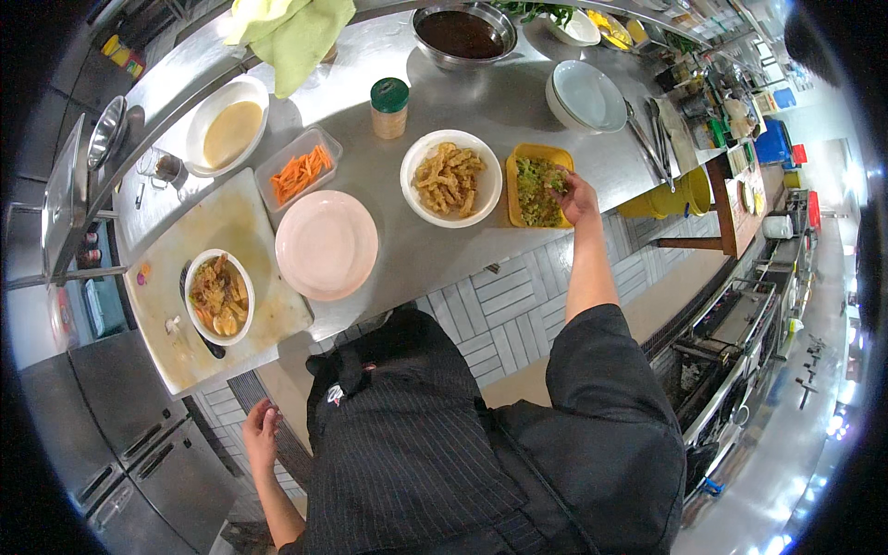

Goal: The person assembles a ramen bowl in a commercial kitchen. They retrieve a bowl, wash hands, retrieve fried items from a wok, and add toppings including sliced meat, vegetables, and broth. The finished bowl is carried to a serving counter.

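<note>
My right hand [579, 200] reaches into a yellow rectangular container [511, 199], its fingers closed on some of the chopped greens [536, 191] in it. Left of that container stands a white bowl [407, 171] of golden-brown fried strips [446, 181]. Down beside the near table edge hangs my left hand [263, 433], holding nothing, its fingers loosely bent and apart. On the cutting board [176, 250] at the left is a white bowl [245, 277] filled with mixed food topped with a brown fried piece. A knife with a black handle [215, 351] lies partly under this bowl.
Pale pink plates [326, 245] and a clear tub of carrot sticks [301, 175] sit mid-left. Behind are a green-lidded shaker [389, 107], a bowl of pale liquid [231, 132] and a steel bowl of dark sauce [464, 34]. White bowls [587, 96] and tongs [647, 143] lie right.
</note>
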`<state>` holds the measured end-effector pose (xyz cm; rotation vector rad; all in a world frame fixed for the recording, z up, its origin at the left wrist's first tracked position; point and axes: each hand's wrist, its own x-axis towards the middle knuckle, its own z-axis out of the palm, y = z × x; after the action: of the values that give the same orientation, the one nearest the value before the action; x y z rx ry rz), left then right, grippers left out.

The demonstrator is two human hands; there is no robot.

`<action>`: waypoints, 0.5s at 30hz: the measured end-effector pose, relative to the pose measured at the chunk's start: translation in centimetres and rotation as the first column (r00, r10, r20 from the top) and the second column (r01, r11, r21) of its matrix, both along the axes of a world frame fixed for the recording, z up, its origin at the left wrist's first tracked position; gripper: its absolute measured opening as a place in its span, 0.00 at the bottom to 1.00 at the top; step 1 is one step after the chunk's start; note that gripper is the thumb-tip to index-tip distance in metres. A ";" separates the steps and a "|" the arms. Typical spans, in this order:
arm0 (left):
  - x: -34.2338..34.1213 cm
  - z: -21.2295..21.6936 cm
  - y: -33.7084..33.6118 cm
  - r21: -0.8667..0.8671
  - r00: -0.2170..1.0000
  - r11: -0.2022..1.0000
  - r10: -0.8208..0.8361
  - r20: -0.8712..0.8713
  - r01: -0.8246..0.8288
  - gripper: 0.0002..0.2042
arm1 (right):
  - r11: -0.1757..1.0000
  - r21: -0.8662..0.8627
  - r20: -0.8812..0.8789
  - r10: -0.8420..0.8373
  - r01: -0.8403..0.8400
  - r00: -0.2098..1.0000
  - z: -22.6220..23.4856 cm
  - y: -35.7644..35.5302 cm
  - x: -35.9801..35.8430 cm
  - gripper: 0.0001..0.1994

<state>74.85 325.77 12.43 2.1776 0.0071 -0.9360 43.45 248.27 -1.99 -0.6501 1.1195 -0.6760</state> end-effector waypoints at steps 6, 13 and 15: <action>-0.4 -1.0 1.9 -0.006 0.999 1.000 0.021 -0.029 -0.021 0.23 | 0.999 0.043 0.134 0.005 -0.011 0.991 0.1 0.7 -0.9 0.17; 0.5 -2.6 3.4 0.035 1.000 0.999 -0.018 -0.009 0.019 0.23 | 0.969 -0.110 -0.345 0.169 -0.219 0.923 1.9 2.0 0.5 0.18; 0.5 -2.7 3.5 0.008 1.000 1.000 -0.002 -0.014 0.002 0.23 | 0.921 -0.126 -0.422 0.286 -0.369 0.860 2.1 1.3 0.8 0.18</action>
<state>75.34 329.28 9.76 2.1784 0.0157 -0.9538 44.21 249.55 0.12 -1.1668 1.2775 -0.3680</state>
